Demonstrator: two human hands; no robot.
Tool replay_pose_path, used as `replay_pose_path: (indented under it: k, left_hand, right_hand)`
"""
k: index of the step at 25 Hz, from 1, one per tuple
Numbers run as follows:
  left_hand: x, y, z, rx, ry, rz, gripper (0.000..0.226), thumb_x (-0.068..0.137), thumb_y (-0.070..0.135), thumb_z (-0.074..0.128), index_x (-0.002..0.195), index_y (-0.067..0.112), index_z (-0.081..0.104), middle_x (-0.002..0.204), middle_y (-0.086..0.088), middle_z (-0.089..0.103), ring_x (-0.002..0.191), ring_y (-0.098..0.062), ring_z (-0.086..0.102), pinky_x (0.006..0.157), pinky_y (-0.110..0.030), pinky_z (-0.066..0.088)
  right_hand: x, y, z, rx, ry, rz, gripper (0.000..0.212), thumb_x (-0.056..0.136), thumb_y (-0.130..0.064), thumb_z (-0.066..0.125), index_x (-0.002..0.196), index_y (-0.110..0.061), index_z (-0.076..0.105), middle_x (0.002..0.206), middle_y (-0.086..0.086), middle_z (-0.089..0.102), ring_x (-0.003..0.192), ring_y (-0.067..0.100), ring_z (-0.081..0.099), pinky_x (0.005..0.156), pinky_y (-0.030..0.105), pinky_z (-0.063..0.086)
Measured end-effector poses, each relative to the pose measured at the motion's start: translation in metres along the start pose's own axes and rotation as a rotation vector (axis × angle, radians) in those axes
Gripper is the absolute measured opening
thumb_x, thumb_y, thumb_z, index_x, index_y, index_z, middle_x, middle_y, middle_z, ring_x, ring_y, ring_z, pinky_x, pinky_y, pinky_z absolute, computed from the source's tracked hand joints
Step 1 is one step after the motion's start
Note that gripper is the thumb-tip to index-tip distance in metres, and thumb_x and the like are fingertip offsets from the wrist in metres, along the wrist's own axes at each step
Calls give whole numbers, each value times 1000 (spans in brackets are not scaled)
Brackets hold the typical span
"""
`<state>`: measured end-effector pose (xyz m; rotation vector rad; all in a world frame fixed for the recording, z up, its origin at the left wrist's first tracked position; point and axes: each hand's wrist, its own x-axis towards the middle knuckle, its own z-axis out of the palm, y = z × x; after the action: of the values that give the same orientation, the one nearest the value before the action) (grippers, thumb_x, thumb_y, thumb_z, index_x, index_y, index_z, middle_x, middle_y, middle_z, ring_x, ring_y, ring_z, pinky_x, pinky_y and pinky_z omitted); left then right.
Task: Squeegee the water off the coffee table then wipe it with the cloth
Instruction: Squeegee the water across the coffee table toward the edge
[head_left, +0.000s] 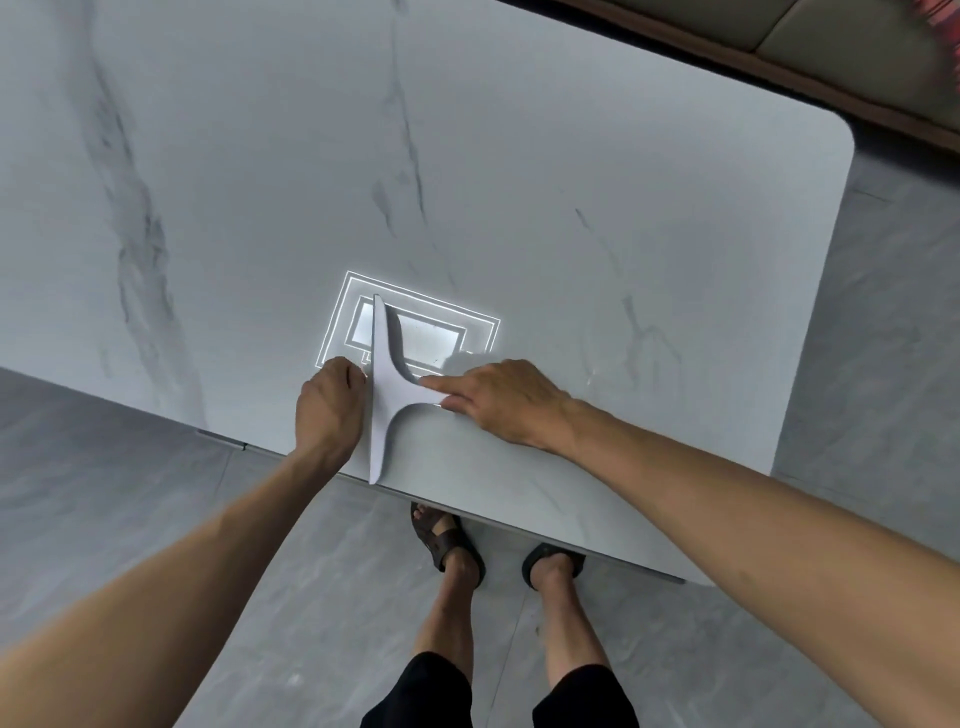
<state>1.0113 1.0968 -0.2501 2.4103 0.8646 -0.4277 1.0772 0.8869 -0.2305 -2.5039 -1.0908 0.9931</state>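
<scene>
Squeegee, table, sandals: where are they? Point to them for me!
squeegee (387, 387), head view, middle of its white body.
table (571, 182), head view, bare marble top.
sandals (441, 543), head view, strap of the left one.

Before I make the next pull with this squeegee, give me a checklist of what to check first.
1. Squeegee handle held in the right grip: ok.
2. Left grip on the blade's side: ok.
3. Blade's near end at the coffee table near edge: ok.
4. Blade edge pressed flat along its whole length: cannot tell.
5. Water remaining on the top: cannot tell, because of glare from a reflected light.
6. Cloth ready for the wipe: not ok, none in view.
</scene>
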Motion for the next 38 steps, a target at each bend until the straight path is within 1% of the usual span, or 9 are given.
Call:
replay_pose_path:
  k: [3, 9, 14, 17, 19, 23, 26, 33, 38]
  left_hand:
    - [-4, -1, 7, 61, -73, 79, 18, 96, 21, 39, 94, 8, 51, 99, -11, 56, 82, -29, 51, 71, -35, 37]
    - [-28, 22, 26, 100, -178, 299, 24, 95, 14, 46, 114, 0, 50, 118, -17, 51, 103, -34, 53, 87, -41, 43]
    - [-38, 38, 36, 158, -240, 354, 26, 94, 13, 46, 116, 1, 53, 118, -18, 55, 109, -34, 50, 89, -42, 44]
    - [-44, 31, 33, 108, -157, 285, 26, 90, 11, 46, 114, 11, 55, 109, -12, 67, 96, -34, 61, 71, -32, 43]
    - [-48, 20, 30, 110, -119, 256, 26, 89, 11, 47, 114, 14, 55, 103, -12, 69, 89, -33, 63, 66, -31, 43]
    - [-52, -1, 30, 98, -84, 136, 31, 86, 10, 48, 117, 13, 52, 105, -15, 67, 93, -35, 61, 69, -31, 40]
    - [-56, -8, 39, 72, -90, 67, 34, 87, 11, 51, 121, 11, 47, 113, -15, 64, 101, -35, 60, 73, -32, 41]
    - [-122, 42, 89, 86, -95, 267, 39, 74, -5, 54, 112, 2, 52, 114, -13, 53, 108, -30, 52, 94, -38, 45]
    - [-168, 99, 144, 197, -267, 211, 39, 74, -2, 50, 113, -1, 49, 121, -18, 43, 115, -35, 42, 96, -41, 42]
  right_hand:
    - [-10, 13, 15, 51, 24, 87, 39, 100, -48, 34, 140, -52, 36, 110, 5, 69, 101, 30, 63, 79, 38, 45]
    - [-137, 91, 28, 86, 78, 434, 39, 100, -49, 33, 137, -59, 35, 129, -8, 64, 111, 23, 62, 86, 38, 51]
    - [-214, 119, 30, 22, 138, 596, 38, 99, -49, 33, 136, -59, 38, 123, -12, 67, 107, 20, 64, 74, 31, 48]
    - [-218, 101, 25, -48, 221, 544, 42, 96, -55, 26, 137, -61, 29, 101, -15, 72, 87, 16, 67, 60, 28, 44]
    - [-196, 75, 24, 1, 236, 447, 43, 94, -60, 26, 137, -59, 34, 104, -16, 72, 85, 15, 68, 60, 28, 44]
    - [-115, 8, 45, 107, 83, 207, 39, 96, -57, 36, 134, -55, 40, 110, -5, 72, 97, 23, 66, 75, 36, 48]
    - [-74, -13, 65, 68, 43, 78, 37, 98, -53, 37, 134, -51, 46, 102, 1, 71, 93, 27, 66, 71, 37, 45]
    - [-159, 79, 77, 31, 169, 181, 33, 96, -49, 36, 127, -49, 49, 95, -2, 74, 88, 27, 68, 68, 36, 46]
    - [-240, 157, 70, 21, 158, 253, 33, 96, -49, 39, 127, -51, 47, 105, -5, 74, 98, 26, 67, 77, 38, 51]
